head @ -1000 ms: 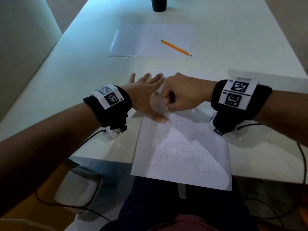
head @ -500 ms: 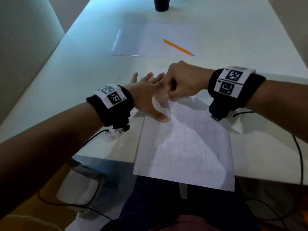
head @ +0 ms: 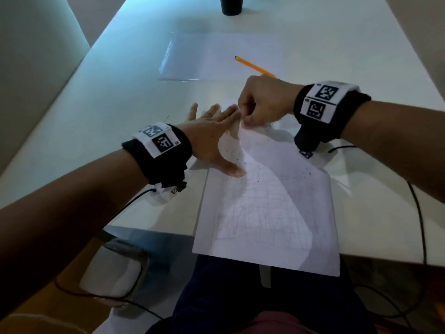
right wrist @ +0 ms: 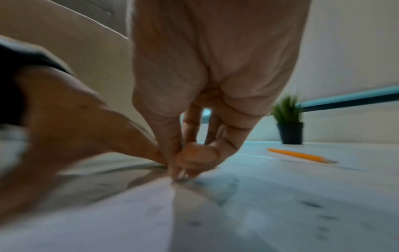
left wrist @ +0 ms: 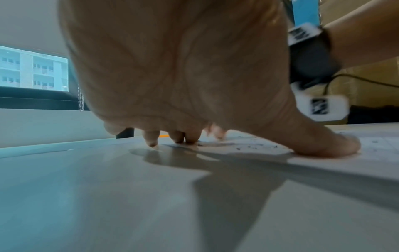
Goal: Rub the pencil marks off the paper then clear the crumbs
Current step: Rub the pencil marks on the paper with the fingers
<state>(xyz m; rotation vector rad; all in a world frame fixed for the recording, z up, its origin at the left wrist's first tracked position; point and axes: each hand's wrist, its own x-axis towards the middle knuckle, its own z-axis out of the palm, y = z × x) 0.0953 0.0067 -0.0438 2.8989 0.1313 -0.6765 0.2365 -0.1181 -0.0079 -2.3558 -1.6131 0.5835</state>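
Note:
A white paper (head: pixel 265 213) covered in faint pencil lines lies on the white table (head: pixel 120 104), its near edge overhanging the table. My left hand (head: pixel 216 138) lies flat and spread on the paper's far left corner, with the thumb (left wrist: pixel 328 146) pressing down. My right hand (head: pixel 248 121) is curled at the paper's far edge, right beside the left fingers. Its fingertips (right wrist: pixel 179 173) pinch a small eraser that they almost wholly hide. Dark crumbs (head: pixel 258 141) are scattered over the far part of the sheet, and some crumbs (left wrist: pixel 248 146) lie near the left thumb.
An orange pencil (head: pixel 255 67) lies on a clear plastic sheet (head: pixel 204 56) just beyond my right hand. A black pot (head: pixel 231 6) with a small plant (right wrist: pixel 289 126) stands at the far end. Black cables (head: pixel 416 201) trail off both wrists.
My right hand has slid away from me, from beside the left thumb up to the paper's far edge. The left hand has stayed flat in place.

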